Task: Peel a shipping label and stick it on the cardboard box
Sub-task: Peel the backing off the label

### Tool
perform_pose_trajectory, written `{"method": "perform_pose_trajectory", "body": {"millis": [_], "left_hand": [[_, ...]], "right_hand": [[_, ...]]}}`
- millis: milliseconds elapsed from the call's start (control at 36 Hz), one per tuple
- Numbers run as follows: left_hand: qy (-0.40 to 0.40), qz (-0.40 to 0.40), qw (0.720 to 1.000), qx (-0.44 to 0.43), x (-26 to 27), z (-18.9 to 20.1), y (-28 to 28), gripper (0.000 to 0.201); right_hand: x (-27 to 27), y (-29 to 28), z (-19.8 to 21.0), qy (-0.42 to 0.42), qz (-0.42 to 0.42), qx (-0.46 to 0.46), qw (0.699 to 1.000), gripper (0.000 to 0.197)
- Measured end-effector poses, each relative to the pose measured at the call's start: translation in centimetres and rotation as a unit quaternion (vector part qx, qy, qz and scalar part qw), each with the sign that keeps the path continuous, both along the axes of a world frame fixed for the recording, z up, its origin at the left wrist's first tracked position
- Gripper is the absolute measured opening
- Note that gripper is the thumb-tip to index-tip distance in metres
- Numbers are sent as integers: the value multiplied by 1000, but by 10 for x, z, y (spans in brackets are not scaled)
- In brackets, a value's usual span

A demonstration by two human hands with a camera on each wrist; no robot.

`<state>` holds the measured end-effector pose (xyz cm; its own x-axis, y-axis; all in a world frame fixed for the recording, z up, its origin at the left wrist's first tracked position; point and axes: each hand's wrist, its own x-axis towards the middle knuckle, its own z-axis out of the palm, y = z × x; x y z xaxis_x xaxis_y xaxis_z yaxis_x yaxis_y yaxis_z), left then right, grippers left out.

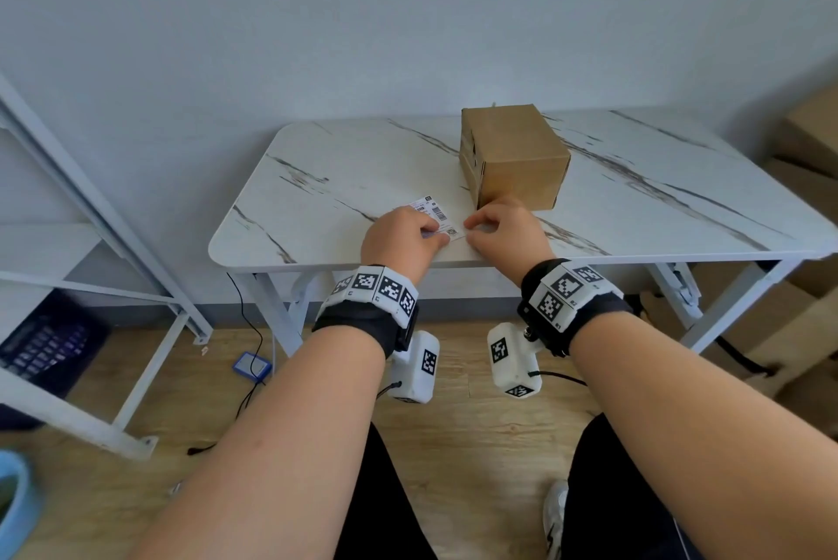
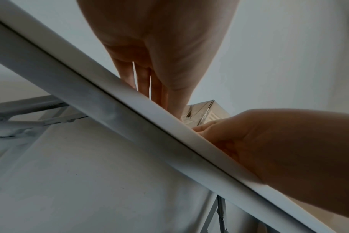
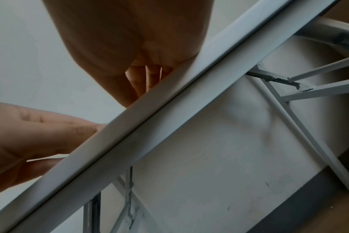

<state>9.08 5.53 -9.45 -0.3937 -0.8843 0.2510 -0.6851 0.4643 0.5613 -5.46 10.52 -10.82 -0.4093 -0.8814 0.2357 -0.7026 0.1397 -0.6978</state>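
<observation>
A white shipping label (image 1: 436, 215) with barcodes lies near the front edge of the marble table (image 1: 344, 178). My left hand (image 1: 433, 235) covers its near left part, thumb and curled fingers pinching the sheet. My right hand (image 1: 469, 225) pinches the label's right corner with curled fingers. Just behind the right hand stands the brown cardboard box (image 1: 512, 156), closed and upright. The wrist views look up from below the table edge (image 2: 130, 110): the left hand's fingers (image 2: 143, 82) reach over it, the box (image 2: 205, 113) shows beyond, and the right hand's fingers (image 3: 149, 77) curl above the edge (image 3: 169, 94).
A white metal shelf frame (image 1: 90, 219) stands at the left with a dark crate (image 1: 45, 346) under it. A blue device (image 1: 251, 365) with a cable lies on the wooden floor. Cardboard boxes (image 1: 807, 142) are stacked at the right.
</observation>
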Motion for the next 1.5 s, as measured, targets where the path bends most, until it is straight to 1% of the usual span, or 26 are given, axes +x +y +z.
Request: {"method": "perform_pose_trajectory", "body": {"millis": [111, 250, 417, 528, 639, 723, 834, 917, 1028, 1139, 1251, 1389, 1501], "left_hand": [[-13, -1, 1000, -15, -2, 0, 3, 23], [-19, -1, 999, -33, -2, -3, 5, 26], [20, 16, 999, -26, 0, -6, 8, 26], [55, 22, 998, -8, -1, -5, 7, 22], [88, 20, 996, 0, -4, -5, 6, 21], [91, 7, 996, 9, -8, -6, 6, 21], [96, 1, 995, -2, -13, -6, 3, 20], [115, -4, 993, -26, -16, -6, 1, 13], [131, 6, 991, 17, -22, -13, 1, 9], [176, 25, 982, 58, -23, -16, -1, 7], [213, 14, 971, 109, -22, -11, -3, 5], [236, 3, 963, 130, -21, -8, -3, 7], [246, -3, 959, 143, -20, -4, -2, 8]], "right_hand": [[0, 0, 0, 2, 4, -4, 1000, 17], [-1, 1, 2, -9, 7, -4, 1000, 18], [-2, -2, 6, -50, 3, 14, 999, 16], [-2, -5, 11, -123, -4, 23, 992, 14], [-1, -7, 14, -161, -12, 24, 987, 14], [-1, -8, 17, -185, -14, 28, 982, 14], [0, -9, 18, -199, -12, 31, 979, 12], [1, -9, 17, -193, -13, 33, 981, 7], [0, -10, 16, -187, -11, 26, 982, 11], [1, -10, 14, -187, -13, 18, 982, 8], [0, -9, 15, -197, -9, 9, 980, 5], [0, -6, 15, -202, 5, 1, 979, 4], [-2, -4, 15, -195, 19, -3, 981, 7]]}}
